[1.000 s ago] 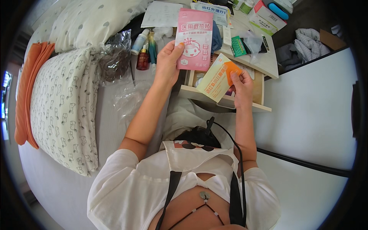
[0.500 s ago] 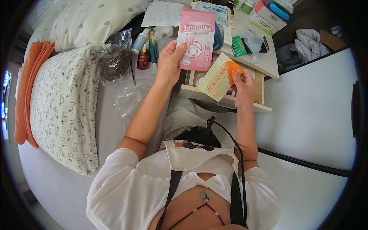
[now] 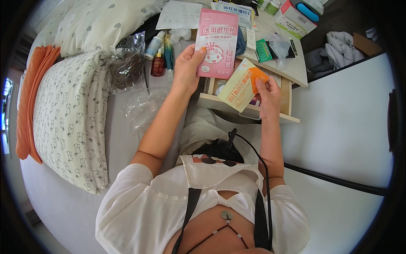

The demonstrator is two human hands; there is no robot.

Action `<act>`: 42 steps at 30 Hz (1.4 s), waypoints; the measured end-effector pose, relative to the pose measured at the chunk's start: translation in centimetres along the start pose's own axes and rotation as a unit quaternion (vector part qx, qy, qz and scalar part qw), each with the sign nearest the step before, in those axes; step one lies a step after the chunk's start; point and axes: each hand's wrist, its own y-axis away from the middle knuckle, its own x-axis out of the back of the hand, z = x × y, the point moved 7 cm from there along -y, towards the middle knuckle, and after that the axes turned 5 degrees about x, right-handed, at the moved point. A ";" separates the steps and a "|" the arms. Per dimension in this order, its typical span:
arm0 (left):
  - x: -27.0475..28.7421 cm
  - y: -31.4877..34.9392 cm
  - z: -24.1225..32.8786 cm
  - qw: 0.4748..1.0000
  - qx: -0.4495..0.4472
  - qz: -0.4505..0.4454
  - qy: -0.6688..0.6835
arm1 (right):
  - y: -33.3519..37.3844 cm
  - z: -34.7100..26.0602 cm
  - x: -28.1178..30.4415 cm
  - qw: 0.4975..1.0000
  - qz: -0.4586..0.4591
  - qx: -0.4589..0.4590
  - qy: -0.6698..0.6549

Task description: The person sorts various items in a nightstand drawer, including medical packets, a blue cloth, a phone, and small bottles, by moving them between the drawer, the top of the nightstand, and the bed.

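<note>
My left hand (image 3: 187, 65) is closed on the left edge of a pink flat packet (image 3: 217, 44) with a cartoon child's head, held upright with the thumb on its front. In my right hand (image 3: 269, 96) a smaller yellow and orange packet (image 3: 239, 86) is pinched at its right side, tilted and lower than the pink one. The two packets are close together, and both printed fronts face me. Below and behind them is a pulled-out wooden drawer (image 3: 266, 115); the packets hide part of its contents.
Bottles, including a dark red dropper bottle (image 3: 158, 64), stand left of my left hand near a clear plastic bag (image 3: 127, 63). The white nightstand top (image 3: 298, 70) bears boxes and packets. A folded patterned quilt (image 3: 69, 122) lies on the bed at left. A black cable (image 3: 264, 163) runs beside my right forearm.
</note>
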 end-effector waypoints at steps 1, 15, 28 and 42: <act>0.0 0.0 0.0 1.000 0.000 0.001 0.000 | 0.0 0.0 0.0 1.000 0.001 -0.001 0.001; 0.2 -0.1 0.0 1.000 -0.002 0.002 0.002 | 0.0 0.2 0.0 1.000 0.000 -0.004 -0.002; 0.1 -0.1 0.1 1.000 -0.006 0.001 0.005 | -0.1 0.1 0.0 1.000 -0.003 0.001 -0.003; 0.0 0.1 0.0 1.000 -0.007 -0.004 -0.008 | -0.6 -0.9 -1.6 1.000 -0.021 0.000 0.013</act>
